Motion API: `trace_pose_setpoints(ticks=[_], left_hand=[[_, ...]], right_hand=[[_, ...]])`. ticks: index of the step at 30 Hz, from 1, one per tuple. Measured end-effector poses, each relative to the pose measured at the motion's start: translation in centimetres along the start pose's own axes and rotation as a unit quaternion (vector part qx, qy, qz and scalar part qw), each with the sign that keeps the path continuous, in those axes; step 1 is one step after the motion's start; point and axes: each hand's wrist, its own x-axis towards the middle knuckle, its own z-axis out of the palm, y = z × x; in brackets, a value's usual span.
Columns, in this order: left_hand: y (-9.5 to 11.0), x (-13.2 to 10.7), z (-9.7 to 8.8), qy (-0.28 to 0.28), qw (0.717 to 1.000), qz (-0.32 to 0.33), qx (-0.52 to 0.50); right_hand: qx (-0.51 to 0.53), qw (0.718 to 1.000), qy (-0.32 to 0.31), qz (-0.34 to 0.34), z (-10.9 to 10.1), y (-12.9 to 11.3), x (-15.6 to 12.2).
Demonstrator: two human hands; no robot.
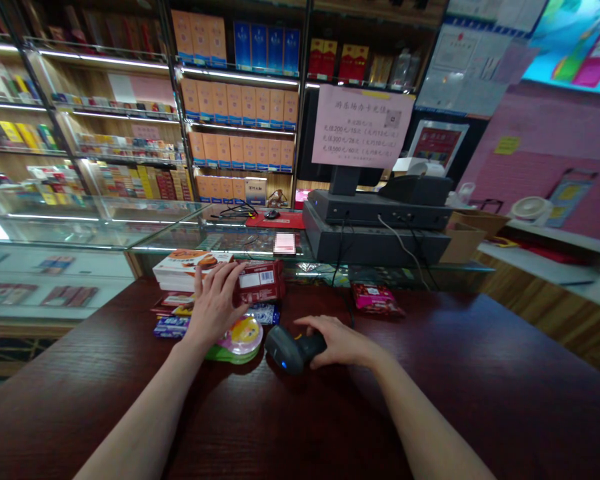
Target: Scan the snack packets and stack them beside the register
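Note:
My left hand (pixel 216 308) lies over a group of packaged snacks, its fingers stretched out towards a dark red packet (pixel 261 283) with a barcode label. A stack of white boxes (pixel 173 273) with a cookie picture stands behind it. Blue-and-white packets (pixel 173 327) lie beside the wrist, and a round clear-topped pack (pixel 245 333) with a green base sits in front. My right hand (pixel 341 342) is closed round the handle of a black barcode scanner (pixel 287 348). The scanner's head points left and shows a blue light; its handle is partly hidden by my fingers.
A pink-red snack bag (pixel 377 299) lies on the dark wooden counter (pixel 290 427), right of centre. Behind it stand a cash register (pixel 375 233) with hanging cables and a glass display case (pixel 170 227). A cardboard box (pixel 463 240) is at the right.

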Motion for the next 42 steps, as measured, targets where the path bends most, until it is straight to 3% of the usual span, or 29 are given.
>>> trace_pose_setpoints(ticks=[13, 24, 32, 42], left_hand=[[-0.1, -0.1, 0.1, 0.000, 1.000, -0.014, 0.019], [-0.1, -0.2, 0.2, 0.007, 1.000, -0.021, -0.007], [-0.1, -0.1, 0.1, 0.005, 1.000, -0.017, 0.000], [0.1, -0.2, 0.0, 0.001, 1.000, -0.018, 0.010]], right_hand=[[0.054, 0.998, 0.020, -0.023, -0.4, -0.1, -0.3], [0.072, 0.990, 0.121, -0.018, -1.5, -0.7, -0.6], [0.068, 0.980, 0.176, -0.069, -1.4, -0.7, -0.3], [0.063, 0.976, 0.198, -0.067, -1.3, -0.4, -0.2]])
